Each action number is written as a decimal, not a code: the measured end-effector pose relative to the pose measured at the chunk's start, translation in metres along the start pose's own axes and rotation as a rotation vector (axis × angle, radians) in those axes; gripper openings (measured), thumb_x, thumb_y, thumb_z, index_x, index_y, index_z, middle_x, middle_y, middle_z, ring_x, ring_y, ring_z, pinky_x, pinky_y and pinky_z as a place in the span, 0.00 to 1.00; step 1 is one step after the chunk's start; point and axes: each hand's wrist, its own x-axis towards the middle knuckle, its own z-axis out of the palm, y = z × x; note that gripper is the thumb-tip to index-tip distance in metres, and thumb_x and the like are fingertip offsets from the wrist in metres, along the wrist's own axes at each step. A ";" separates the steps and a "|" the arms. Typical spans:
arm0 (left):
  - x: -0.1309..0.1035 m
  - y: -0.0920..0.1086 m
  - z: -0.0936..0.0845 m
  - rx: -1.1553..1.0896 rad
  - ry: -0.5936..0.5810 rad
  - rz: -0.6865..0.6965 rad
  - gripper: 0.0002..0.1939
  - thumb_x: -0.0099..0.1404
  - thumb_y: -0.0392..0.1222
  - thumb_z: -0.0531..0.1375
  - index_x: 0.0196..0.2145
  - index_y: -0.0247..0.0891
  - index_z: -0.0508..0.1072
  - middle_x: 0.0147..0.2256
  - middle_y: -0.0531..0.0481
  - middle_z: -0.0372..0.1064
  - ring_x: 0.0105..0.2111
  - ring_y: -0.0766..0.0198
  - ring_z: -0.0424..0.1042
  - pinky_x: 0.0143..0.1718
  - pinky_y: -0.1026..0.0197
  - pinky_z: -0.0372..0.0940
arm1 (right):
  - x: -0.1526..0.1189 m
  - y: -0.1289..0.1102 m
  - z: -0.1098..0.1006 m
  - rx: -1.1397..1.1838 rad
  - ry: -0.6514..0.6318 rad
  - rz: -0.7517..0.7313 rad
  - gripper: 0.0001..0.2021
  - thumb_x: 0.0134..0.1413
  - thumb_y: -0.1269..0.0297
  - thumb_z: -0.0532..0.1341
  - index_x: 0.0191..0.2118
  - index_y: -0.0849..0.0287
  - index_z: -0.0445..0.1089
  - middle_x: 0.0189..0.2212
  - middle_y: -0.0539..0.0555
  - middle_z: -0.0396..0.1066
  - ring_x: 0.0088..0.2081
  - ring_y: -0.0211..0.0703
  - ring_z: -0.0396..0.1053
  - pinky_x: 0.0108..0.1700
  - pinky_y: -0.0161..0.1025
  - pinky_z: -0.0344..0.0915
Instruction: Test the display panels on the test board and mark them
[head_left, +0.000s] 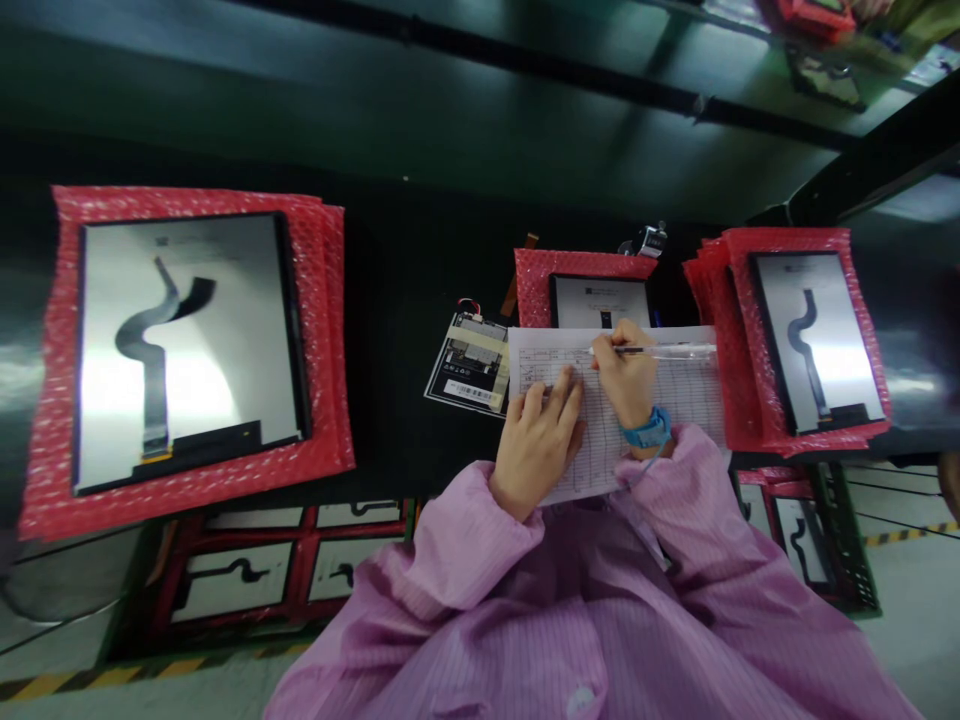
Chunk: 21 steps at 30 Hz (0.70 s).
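Note:
A white printed form point(600, 440) with a grid of lines lies before me, over the lower part of a screen panel point(600, 291) on red bubble wrap point(534, 290). My left hand point(541, 437) rests on the form with its fingers stretched out over the rows. My right hand point(628, 380) is closed around a clear pen point(679, 352), its tip end near the top of the sheet. A blue wrist strap point(648, 429) circles the right wrist. Left of the form lies a battery and circuit board assembly point(471, 365) with a barcode label.
Screen panels with ribbon cables lie on stacked red bubble wrap at left point(225, 340) and right point(832, 335). A metal tally counter point(653, 241) sits behind the form. Below the table edge are green crates with more panels point(236, 578).

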 end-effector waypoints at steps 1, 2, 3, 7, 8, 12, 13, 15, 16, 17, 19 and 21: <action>0.000 0.000 0.000 0.002 0.000 0.000 0.24 0.75 0.44 0.50 0.65 0.35 0.64 0.67 0.43 0.60 0.53 0.49 0.66 0.51 0.49 0.65 | 0.000 0.000 0.000 -0.001 0.009 0.001 0.16 0.51 0.69 0.58 0.19 0.54 0.51 0.15 0.43 0.54 0.20 0.34 0.56 0.27 0.37 0.55; 0.000 0.000 0.000 0.004 0.003 0.000 0.24 0.76 0.44 0.50 0.65 0.35 0.64 0.67 0.44 0.60 0.53 0.49 0.66 0.51 0.49 0.65 | 0.000 0.000 0.000 -0.004 0.015 0.001 0.16 0.51 0.70 0.58 0.19 0.54 0.52 0.15 0.42 0.54 0.20 0.34 0.55 0.27 0.37 0.55; 0.000 0.000 0.000 0.008 0.009 0.000 0.24 0.76 0.44 0.49 0.65 0.35 0.65 0.67 0.44 0.60 0.53 0.49 0.66 0.51 0.49 0.65 | 0.000 0.000 0.000 -0.008 0.019 0.000 0.16 0.50 0.70 0.58 0.18 0.53 0.52 0.15 0.42 0.54 0.20 0.35 0.55 0.27 0.37 0.54; 0.000 0.000 0.000 0.014 0.047 0.001 0.23 0.76 0.44 0.48 0.64 0.35 0.67 0.66 0.46 0.62 0.52 0.50 0.66 0.50 0.49 0.65 | 0.000 -0.003 -0.003 0.028 0.067 0.012 0.15 0.51 0.71 0.58 0.19 0.53 0.53 0.14 0.42 0.57 0.19 0.34 0.57 0.26 0.36 0.56; 0.000 0.000 0.000 0.013 0.052 0.002 0.24 0.76 0.43 0.49 0.64 0.34 0.66 0.66 0.46 0.62 0.52 0.50 0.66 0.50 0.49 0.65 | 0.000 -0.004 -0.004 0.060 0.079 0.028 0.15 0.52 0.71 0.58 0.19 0.53 0.53 0.14 0.42 0.57 0.18 0.34 0.58 0.26 0.36 0.57; 0.000 0.000 -0.001 0.012 0.048 0.004 0.24 0.76 0.43 0.49 0.64 0.34 0.66 0.66 0.46 0.62 0.52 0.50 0.66 0.50 0.49 0.65 | 0.003 -0.002 -0.008 0.185 0.039 0.108 0.15 0.53 0.68 0.58 0.20 0.53 0.53 0.13 0.41 0.57 0.16 0.33 0.61 0.23 0.33 0.57; 0.000 0.000 -0.001 0.014 0.045 0.003 0.24 0.76 0.43 0.49 0.64 0.34 0.66 0.66 0.46 0.62 0.52 0.50 0.66 0.49 0.49 0.65 | 0.003 -0.001 -0.009 0.197 0.017 0.117 0.15 0.53 0.68 0.58 0.21 0.53 0.53 0.12 0.40 0.57 0.16 0.33 0.61 0.22 0.33 0.56; 0.000 0.000 -0.001 0.019 0.042 0.003 0.23 0.76 0.43 0.49 0.64 0.35 0.67 0.66 0.46 0.62 0.52 0.50 0.66 0.49 0.49 0.65 | 0.004 0.001 -0.011 0.202 -0.009 0.117 0.15 0.53 0.67 0.59 0.21 0.54 0.53 0.12 0.40 0.58 0.16 0.33 0.62 0.22 0.32 0.56; 0.000 0.000 -0.001 0.023 0.042 0.003 0.23 0.76 0.43 0.49 0.64 0.35 0.67 0.66 0.47 0.62 0.52 0.50 0.66 0.49 0.49 0.65 | 0.004 0.002 -0.011 0.194 -0.013 0.111 0.15 0.53 0.66 0.59 0.21 0.54 0.53 0.12 0.41 0.58 0.17 0.33 0.62 0.22 0.32 0.56; 0.000 0.000 -0.001 0.026 0.042 0.002 0.23 0.76 0.43 0.49 0.64 0.35 0.67 0.66 0.47 0.62 0.52 0.50 0.66 0.50 0.49 0.65 | 0.003 0.002 -0.011 0.180 -0.013 0.104 0.15 0.53 0.66 0.59 0.21 0.54 0.53 0.13 0.41 0.59 0.17 0.33 0.63 0.22 0.32 0.56; 0.000 0.000 0.000 0.031 0.041 0.004 0.24 0.76 0.44 0.49 0.64 0.35 0.66 0.66 0.46 0.61 0.52 0.50 0.66 0.50 0.49 0.65 | 0.002 0.003 -0.010 0.152 -0.014 0.092 0.14 0.54 0.66 0.58 0.21 0.54 0.54 0.13 0.41 0.61 0.17 0.32 0.62 0.22 0.32 0.57; 0.000 0.000 0.000 0.030 0.037 0.002 0.24 0.76 0.44 0.49 0.64 0.35 0.66 0.67 0.46 0.61 0.52 0.50 0.66 0.50 0.48 0.65 | 0.002 0.003 -0.010 0.130 -0.015 0.086 0.14 0.54 0.66 0.58 0.21 0.54 0.54 0.13 0.41 0.61 0.17 0.32 0.62 0.23 0.32 0.57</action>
